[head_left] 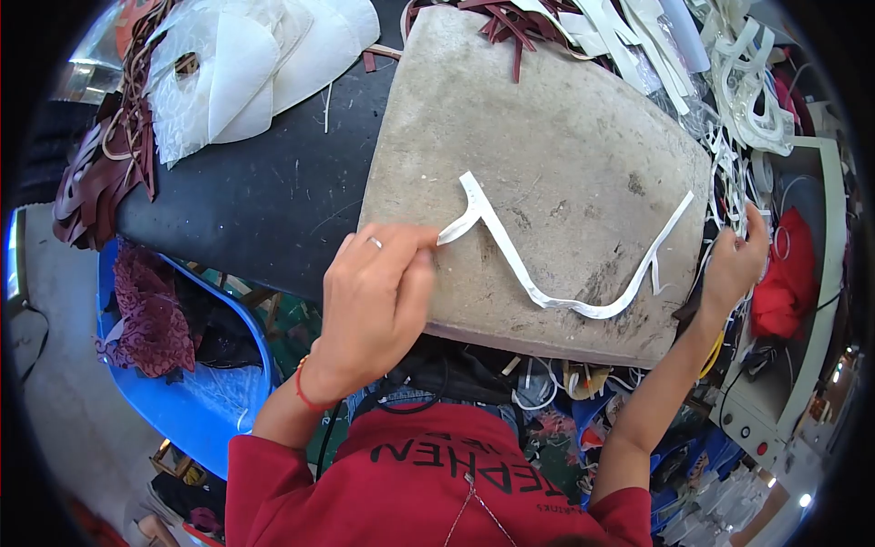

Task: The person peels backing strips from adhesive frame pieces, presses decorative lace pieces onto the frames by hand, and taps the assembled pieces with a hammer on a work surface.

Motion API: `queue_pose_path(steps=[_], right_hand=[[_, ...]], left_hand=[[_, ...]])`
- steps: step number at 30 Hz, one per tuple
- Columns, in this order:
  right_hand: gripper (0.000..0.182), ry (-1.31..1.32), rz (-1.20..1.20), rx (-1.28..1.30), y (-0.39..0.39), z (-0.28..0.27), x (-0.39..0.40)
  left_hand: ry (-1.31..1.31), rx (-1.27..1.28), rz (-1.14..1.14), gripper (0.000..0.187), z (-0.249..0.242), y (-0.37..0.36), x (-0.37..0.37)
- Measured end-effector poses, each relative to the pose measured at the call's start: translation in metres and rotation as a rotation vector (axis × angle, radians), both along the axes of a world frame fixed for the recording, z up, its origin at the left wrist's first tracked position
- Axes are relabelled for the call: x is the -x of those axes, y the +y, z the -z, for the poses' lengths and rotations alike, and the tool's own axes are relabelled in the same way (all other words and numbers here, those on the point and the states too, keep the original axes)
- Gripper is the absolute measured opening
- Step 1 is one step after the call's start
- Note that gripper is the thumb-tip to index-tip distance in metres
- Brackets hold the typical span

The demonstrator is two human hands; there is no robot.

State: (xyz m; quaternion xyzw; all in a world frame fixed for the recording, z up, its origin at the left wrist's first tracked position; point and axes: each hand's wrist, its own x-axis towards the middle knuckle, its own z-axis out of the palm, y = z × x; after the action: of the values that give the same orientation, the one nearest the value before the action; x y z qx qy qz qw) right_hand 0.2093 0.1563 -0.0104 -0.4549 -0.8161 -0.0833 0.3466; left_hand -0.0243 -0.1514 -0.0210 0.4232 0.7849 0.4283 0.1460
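A white sandal-like strap piece [519,273], thin and curved with short side tabs, lies across the grey stone slab [547,137]. My left hand [378,296] is at the slab's left edge, its fingertips closed on the end of the strap's left tab; the thumb is partly blurred. Beyond the slab's right edge, my right hand [736,260] has its thumb and fingers around part of a hanging bundle of thin white straps [726,173]. Which strap it grips is hard to make out.
Maroon strips [510,23] and white cut pieces [638,46] crowd the slab's far edge. White sheets [255,68] rest on the black table [264,201]. A blue tub [173,401] stands at left; a grey machine cabinet [825,301] with red cloth [788,273] is at right.
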Motion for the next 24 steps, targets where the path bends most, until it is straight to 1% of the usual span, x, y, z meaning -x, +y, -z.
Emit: queue_pose_path(steps=[2,3,4,6,8,9,12,13,15,17,19,21,23,24], right_hand=[[0.032,-0.005,-0.089,-0.016,-0.026,-0.013,0.000],[0.028,0.116,-0.135,0.165,-0.051,-0.012,0.013],[0.025,0.245,-0.177,0.343,-0.078,-0.010,0.033],[0.021,0.111,-0.366,0.333,-0.115,-0.012,0.061],[0.018,0.132,-0.288,0.343,-0.106,-0.013,0.058],[0.017,0.138,-0.243,0.346,-0.102,-0.015,0.050],[0.014,0.163,-0.116,0.640,-0.091,-0.021,0.004],[0.013,0.107,-0.114,0.658,-0.093,-0.021,-0.005],[0.013,0.011,-0.081,0.626,-0.097,-0.014,-0.015],[0.014,-0.027,-0.083,0.580,-0.099,0.001,-0.019],[0.014,-0.055,-0.100,0.562,-0.097,0.009,-0.015],[0.012,-0.071,-0.137,0.527,-0.095,0.014,-0.014],[0.012,0.111,-0.219,0.661,-0.094,0.014,-0.017],[0.011,0.201,-0.263,0.726,-0.093,0.012,-0.018]], left_hand=[[0.045,-0.014,0.058,0.024,-0.009,-0.007,0.004],[-0.036,0.062,0.087,0.033,-0.021,-0.009,0.010],[0.000,0.033,0.073,0.029,-0.017,-0.011,0.019],[0.013,0.020,0.018,0.023,-0.023,0.002,0.035],[0.148,-0.001,0.067,0.019,-0.032,0.016,0.039],[0.153,-0.010,0.095,0.020,-0.038,0.023,0.037],[0.175,-0.071,0.347,0.019,-0.040,0.051,0.024],[0.149,-0.074,0.484,0.018,-0.040,0.064,0.015],[-0.095,-0.043,0.710,0.018,-0.030,0.098,-0.006],[-0.173,-0.057,0.791,0.022,-0.011,0.136,-0.029],[-0.312,0.038,0.759,0.025,-0.002,0.168,-0.047],[-0.423,0.127,0.720,0.027,0.004,0.184,-0.055],[-0.505,0.206,0.677,0.027,0.008,0.193,-0.056],[-0.603,0.267,0.724,0.027,0.005,0.197,-0.053]])
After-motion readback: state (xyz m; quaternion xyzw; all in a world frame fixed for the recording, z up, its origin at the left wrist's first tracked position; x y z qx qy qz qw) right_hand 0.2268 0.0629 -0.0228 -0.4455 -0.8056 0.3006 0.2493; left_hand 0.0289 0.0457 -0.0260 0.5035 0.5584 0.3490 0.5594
